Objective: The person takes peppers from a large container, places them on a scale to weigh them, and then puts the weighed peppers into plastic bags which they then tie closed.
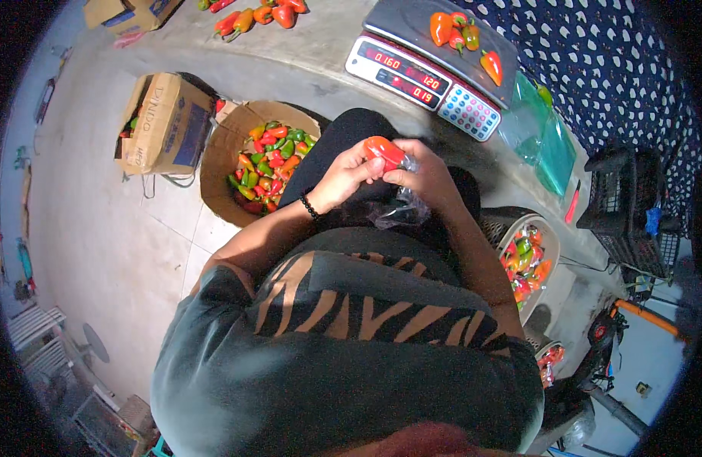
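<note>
Above my lap, a red pepper is held between my two hands. My left hand, with a black bead bracelet at the wrist, grips one end between thumb and fingers. Around the other end close the fingers of my right hand, which also pinch a thin clear plastic bag that hangs crumpled below. Whether the pepper's end is inside the bag cannot be made out. Beyond my hands, a digital scale stands on the concrete counter, with several red, orange and green peppers on its dark platform.
Left of my knees sits an open cardboard box of mixed peppers, beside another carton. More peppers lie on the counter. Green plastic bags and a red-handled tool are at right, above a basket of bagged peppers.
</note>
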`<state>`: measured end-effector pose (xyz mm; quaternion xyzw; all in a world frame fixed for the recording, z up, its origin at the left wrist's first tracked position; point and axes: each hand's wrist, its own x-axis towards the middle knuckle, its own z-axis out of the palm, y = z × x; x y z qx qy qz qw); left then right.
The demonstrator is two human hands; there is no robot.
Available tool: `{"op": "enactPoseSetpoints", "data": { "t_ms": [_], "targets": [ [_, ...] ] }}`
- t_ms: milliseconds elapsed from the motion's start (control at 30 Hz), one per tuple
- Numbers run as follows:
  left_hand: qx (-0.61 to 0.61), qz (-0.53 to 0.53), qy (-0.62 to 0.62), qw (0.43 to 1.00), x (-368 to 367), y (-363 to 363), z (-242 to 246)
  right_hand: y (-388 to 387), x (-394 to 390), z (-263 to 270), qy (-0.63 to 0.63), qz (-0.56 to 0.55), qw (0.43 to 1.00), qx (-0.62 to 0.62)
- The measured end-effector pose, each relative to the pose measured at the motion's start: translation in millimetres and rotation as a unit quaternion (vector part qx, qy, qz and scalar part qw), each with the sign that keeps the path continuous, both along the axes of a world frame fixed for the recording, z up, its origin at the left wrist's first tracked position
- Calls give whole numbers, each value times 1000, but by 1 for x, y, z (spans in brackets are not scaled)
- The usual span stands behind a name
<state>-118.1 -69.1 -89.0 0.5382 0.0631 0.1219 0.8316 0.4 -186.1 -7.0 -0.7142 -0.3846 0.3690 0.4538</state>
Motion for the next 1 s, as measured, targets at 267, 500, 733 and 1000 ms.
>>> {"op": "enactPoseSetpoints", "data": {
  "t_ms": [267,500,733,1000],
  "targets": [
    [31,43,27,998,1,-5,13,-8,10,-24,-158,-17,987,27],
    [46,19,62,997,2,0,11,-11,19,-35,-63,62,993,75],
    [50,32,52,997,5,-7,14,14,103,-2,-356,-129,924,-59],
    [62,42,89,993,9,-3,14,56,199,5,-455,-278,823,-196]
  ]
}}
